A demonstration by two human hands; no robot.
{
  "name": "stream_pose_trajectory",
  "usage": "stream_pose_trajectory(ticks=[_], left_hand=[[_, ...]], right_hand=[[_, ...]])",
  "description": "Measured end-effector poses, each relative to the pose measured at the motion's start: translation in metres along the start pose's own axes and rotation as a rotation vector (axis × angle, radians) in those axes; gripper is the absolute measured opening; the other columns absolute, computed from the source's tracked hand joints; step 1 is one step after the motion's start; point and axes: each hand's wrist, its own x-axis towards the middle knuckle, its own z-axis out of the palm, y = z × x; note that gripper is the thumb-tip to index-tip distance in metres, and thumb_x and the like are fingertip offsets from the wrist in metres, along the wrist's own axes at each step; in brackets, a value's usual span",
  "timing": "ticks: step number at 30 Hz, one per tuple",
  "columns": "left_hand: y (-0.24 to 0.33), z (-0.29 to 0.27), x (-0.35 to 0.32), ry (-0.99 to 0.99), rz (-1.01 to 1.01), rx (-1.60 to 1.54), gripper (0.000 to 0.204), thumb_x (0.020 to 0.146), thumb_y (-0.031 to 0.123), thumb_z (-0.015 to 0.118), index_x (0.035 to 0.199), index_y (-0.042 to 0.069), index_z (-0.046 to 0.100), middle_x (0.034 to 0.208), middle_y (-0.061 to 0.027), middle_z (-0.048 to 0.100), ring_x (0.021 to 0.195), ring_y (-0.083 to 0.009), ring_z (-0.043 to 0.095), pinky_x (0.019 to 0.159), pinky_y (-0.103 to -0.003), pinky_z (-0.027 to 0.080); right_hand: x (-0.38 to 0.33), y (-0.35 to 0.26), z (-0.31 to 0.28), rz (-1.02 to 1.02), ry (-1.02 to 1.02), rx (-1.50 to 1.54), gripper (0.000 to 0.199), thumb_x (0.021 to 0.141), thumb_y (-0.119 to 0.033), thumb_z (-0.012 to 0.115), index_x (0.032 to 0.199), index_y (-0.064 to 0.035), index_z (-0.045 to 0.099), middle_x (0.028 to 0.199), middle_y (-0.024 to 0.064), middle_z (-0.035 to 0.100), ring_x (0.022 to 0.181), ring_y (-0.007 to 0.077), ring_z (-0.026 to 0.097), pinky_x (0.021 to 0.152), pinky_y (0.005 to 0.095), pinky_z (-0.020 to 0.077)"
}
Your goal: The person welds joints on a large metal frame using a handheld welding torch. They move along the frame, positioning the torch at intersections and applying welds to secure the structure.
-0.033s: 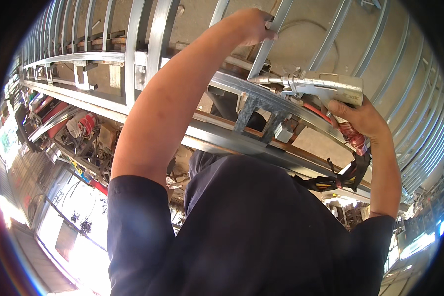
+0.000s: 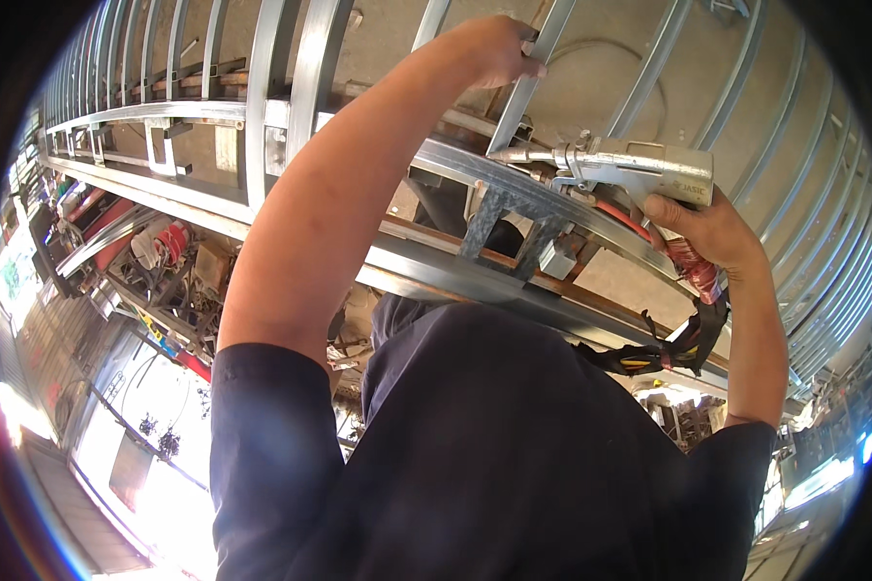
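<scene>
My left hand (image 2: 499,50) reaches far forward and closes round an upright metal bar (image 2: 519,105), its thumb and a finger showing at the bar's edge. In my right hand (image 2: 715,230) is a silver handheld welding gun (image 2: 649,167), held by its grip. The gun lies almost level, and its narrow nozzle (image 2: 525,155) points left, its tip at the foot of that same bar. There the bar meets the long rail (image 2: 446,161) of a metal frame. Whether the tip touches the metal, I cannot tell. Red wrapping (image 2: 690,263) covers the lower part of the grip.
A black-sheathed cable (image 2: 690,344) hangs from the gun across the near beam. Several parallel bars (image 2: 731,87) stretch away on the right, with more at the far left. Tools and scrap, among them a red-and-white spool (image 2: 170,242), crowd the left side. Concrete floor (image 2: 596,73) shows between bars.
</scene>
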Motion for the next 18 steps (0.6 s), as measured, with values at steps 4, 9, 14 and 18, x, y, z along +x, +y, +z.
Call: stream_pose_trajectory(ticks=[4, 9, 14, 18], left_hand=[[0.001, -0.0017, 0.0015, -0.03, -0.031, -0.042, 0.062, 0.091, 0.039, 0.078, 0.141, 0.005, 0.063, 0.104, -0.0149, 0.078, 0.095, -0.0243, 0.074, 0.09, -0.04, 0.056], [-0.0022, 0.0, 0.0043, -0.06, -0.056, -0.118, 0.07, 0.089, 0.038, 0.08, 0.145, 0.002, 0.058, 0.106, -0.0191, 0.078, 0.092, -0.0235, 0.075, 0.086, -0.038, 0.058], [0.0003, -0.0007, 0.0036, -0.037, -0.063, -0.09, 0.074, 0.088, 0.038, 0.08, 0.148, 0.003, 0.056, 0.104, -0.0184, 0.078, 0.089, -0.0231, 0.075, 0.083, -0.037, 0.059], [0.0032, -0.0036, 0.0069, -0.119, -0.089, -0.146, 0.074, 0.088, 0.037, 0.081, 0.148, 0.003, 0.056, 0.102, -0.0171, 0.079, 0.087, -0.021, 0.075, 0.078, -0.036, 0.059]], right_hand=[[-0.001, -0.0023, 0.0033, -0.017, 0.033, -0.059, 0.066, 0.088, -0.049, 0.084, 0.129, -0.0005, 0.065, 0.083, 0.0027, 0.065, 0.067, 0.0149, 0.061, 0.065, 0.0313, 0.0529], [-0.0017, -0.004, 0.0035, -0.01, 0.012, -0.093, 0.072, 0.084, -0.057, 0.084, 0.126, -0.0012, 0.067, 0.076, 0.0024, 0.064, 0.067, 0.0151, 0.061, 0.064, 0.0317, 0.0526], [-0.0034, -0.0038, 0.0059, -0.02, 0.021, -0.073, 0.072, 0.084, -0.056, 0.085, 0.127, -0.0012, 0.067, 0.079, 0.0035, 0.065, 0.067, 0.0148, 0.062, 0.063, 0.0313, 0.0519], [-0.0007, 0.0011, 0.0009, 0.013, -0.005, -0.082, 0.072, 0.084, -0.055, 0.085, 0.13, -0.0013, 0.066, 0.082, 0.0038, 0.066, 0.067, 0.0144, 0.062, 0.063, 0.0309, 0.0511]])
